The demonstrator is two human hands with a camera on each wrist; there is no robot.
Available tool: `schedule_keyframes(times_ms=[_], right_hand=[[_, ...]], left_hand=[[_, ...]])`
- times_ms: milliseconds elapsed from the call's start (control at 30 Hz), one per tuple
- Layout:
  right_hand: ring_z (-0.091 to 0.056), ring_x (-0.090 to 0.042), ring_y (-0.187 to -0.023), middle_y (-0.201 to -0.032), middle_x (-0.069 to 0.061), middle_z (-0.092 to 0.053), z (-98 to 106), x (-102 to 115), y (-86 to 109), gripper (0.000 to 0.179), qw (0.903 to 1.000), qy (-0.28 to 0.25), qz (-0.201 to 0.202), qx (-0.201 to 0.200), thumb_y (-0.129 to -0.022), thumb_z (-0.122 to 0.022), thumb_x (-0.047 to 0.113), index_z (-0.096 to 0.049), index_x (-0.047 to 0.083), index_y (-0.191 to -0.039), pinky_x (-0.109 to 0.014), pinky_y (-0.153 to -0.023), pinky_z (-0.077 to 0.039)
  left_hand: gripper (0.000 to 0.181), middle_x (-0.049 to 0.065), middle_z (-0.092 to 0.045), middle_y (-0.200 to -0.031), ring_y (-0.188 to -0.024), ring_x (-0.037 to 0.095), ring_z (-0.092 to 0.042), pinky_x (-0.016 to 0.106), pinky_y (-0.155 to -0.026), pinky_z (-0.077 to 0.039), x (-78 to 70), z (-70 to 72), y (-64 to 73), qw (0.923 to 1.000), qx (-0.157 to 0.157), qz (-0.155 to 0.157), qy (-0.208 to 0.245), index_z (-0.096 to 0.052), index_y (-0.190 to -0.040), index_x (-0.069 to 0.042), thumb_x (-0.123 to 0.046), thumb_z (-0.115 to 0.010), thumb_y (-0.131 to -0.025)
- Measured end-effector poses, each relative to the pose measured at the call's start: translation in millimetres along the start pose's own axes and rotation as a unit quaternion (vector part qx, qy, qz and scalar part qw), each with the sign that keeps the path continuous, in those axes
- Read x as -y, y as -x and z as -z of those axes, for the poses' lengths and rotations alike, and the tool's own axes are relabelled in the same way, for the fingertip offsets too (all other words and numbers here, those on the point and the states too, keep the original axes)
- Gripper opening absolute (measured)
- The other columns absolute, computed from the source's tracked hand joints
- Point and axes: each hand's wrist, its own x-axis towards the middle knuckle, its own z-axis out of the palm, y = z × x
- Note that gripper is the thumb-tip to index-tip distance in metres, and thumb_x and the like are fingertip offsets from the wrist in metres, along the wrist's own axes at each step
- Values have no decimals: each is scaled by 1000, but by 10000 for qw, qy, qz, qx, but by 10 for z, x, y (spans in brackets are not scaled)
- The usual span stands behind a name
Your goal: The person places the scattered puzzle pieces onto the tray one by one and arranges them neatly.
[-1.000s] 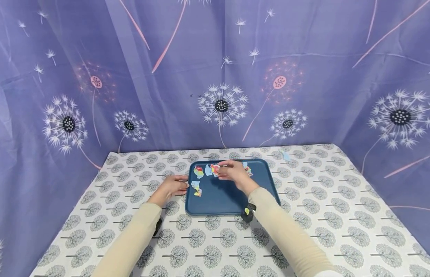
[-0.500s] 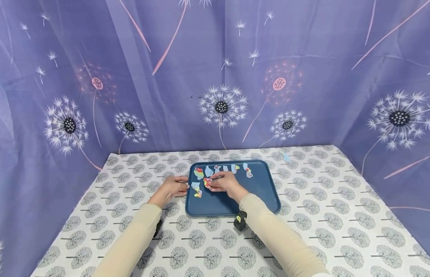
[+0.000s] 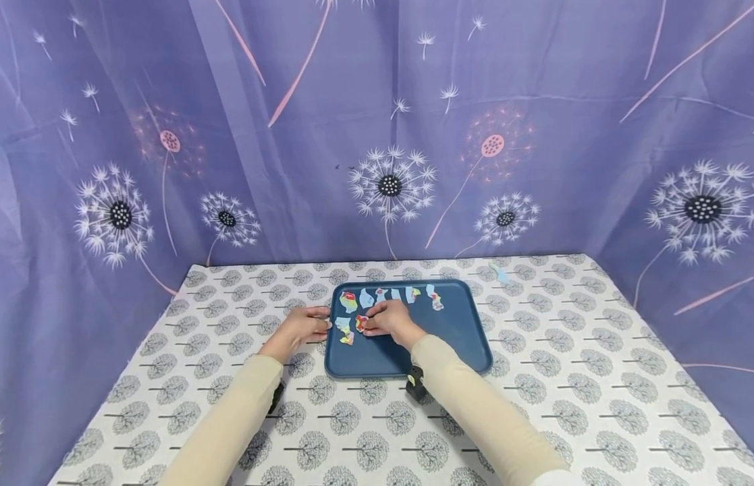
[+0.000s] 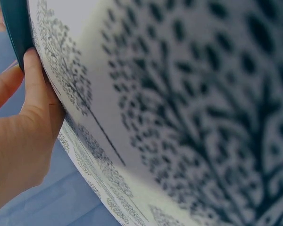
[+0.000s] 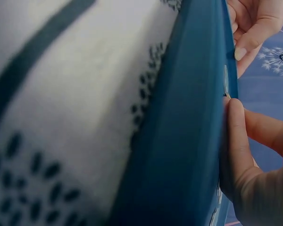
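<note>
A dark blue tray lies on the patterned tablecloth, with several irregular torn-looking picture pieces on it. My right hand is over the tray's left half, its fingertips pinching a small red-and-yellow picture piece close to the tray surface. Left of it lies a blue-and-yellow picture piece. Along the far rim runs a row of pieces, from a red, yellow and green piece to a blue-and-red one. My left hand touches the tray's left edge with thumb and finger extended; its finger meets the rim in the left wrist view.
A pale blue picture piece lies on the tablecloth beyond the tray's far right corner. A purple curtain with dandelion prints hangs behind the table and at both sides.
My right hand has brought the red-and-yellow picture piece from the far row towards me and left, then slightly further left, down beside the blue-and-yellow piece. The left hand stays at the tray's edge.
</note>
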Motion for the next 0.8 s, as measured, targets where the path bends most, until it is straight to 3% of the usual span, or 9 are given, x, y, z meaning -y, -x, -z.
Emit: schedule_keyframes(times_ms=[467, 667, 800], right_hand=[[-66, -17, -55, -83, -22, -67, -67, 29, -62, 15, 9965, 781, 258, -159, -80, -71, -10, -64, -9, -93, -29, -57, -62], [-69, -25, -65, -92, -23, -68, 47, 88, -70, 21, 9971, 681, 316, 80, -83, -68, -9, -63, -12, -103, -33, -64, -63], [-69, -35, -80, -101, -27, -66, 215, 176, -96, 24, 9971, 488, 540, 227, -88, -65, -6, -61, -14, -110, -39, -73, -62]], left_hand=[[47, 28, -58, -121, -80, 19, -67, 30, -77, -61, -10, 15, 5, 10000, 23, 11, -1, -53, -132, 6, 9, -62, -86], [47, 22, -62, -107, -81, 20, -64, 30, -77, -61, 1, 6, -9, 10000, 8, 74, -24, -54, -132, 5, 8, -63, -86], [46, 22, -63, -107, -82, 20, -64, 31, -77, -61, -8, 9, -16, 10000, -19, 67, -17, -54, -131, 5, 8, -63, -86]])
